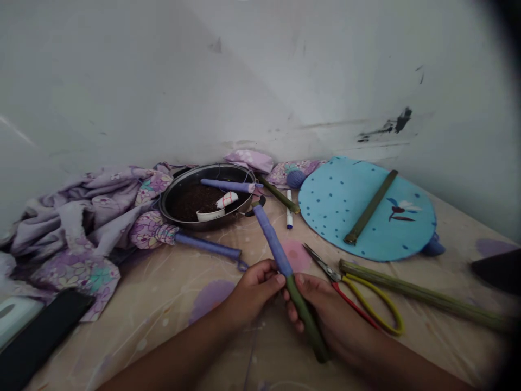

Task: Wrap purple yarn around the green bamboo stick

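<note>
A green plant stem [306,312] slants between my hands, its upper part wound with purple yarn [272,239]. My right hand [321,301] is closed around the bare green part, just below the winding. With thumb and fingers pinched, my left hand [260,282] grips at the lower edge of the yarn. Whether a loose yarn end sits in that pinch is hidden. Scissors [337,279] with red and yellow handles lie open to the right of my right hand. Beyond the left hand lies another purple-wrapped stick [207,245] with a floral cloth bundle at its end.
A dark pan [175,220] holds brown crumbly material, a purple-wrapped stick and a white piece. Bare stems lie by a marker [289,209], on a blue round mat [325,217] and at right [423,293]. Floral cloth [81,212] and a black phone-like object [44,336] are left.
</note>
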### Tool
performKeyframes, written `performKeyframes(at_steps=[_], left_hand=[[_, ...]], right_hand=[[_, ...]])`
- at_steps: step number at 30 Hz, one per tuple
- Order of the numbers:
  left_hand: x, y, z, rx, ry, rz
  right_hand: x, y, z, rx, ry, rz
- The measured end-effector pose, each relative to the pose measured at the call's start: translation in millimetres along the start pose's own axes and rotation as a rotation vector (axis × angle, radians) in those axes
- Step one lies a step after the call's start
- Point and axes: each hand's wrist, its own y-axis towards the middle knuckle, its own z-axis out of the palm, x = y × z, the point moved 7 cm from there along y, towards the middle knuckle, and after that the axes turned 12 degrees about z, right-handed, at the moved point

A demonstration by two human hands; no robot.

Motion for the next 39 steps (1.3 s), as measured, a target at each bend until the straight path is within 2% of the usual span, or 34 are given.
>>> performKeyframes(at_steps=[4,10,15,21,27,32,39], left_hand=[[-1,0,4.1,0.003,-0.051,0.004],[-2,-1,2.9,0.035,0.073,0.031],[-5,-2,6.7,0.064,0.109,0.022],[-3,-4,1.9,0.069,0.247,0.012],[-3,-3,7.2,0.084,0.163,0.003],[-4,-6,14.2,0.139,0.144,0.019],[-5,-5,13.2,0.118,0.158,0.035]], right_hand=[[0,0,2,0.006,0.02,0.031],[2,-3,2,0.02,0.071,0.067],[2,-5,3,-0.007,-0.02,0.028],[1,-7,3,-0.068,-0.083,0.039],[-1,-7,1,-0.014,0.008,0.099],[-7,-10,0,-0.055,0.005,0.182],[-6,-8,0,-0.064,0.003,0.201]])
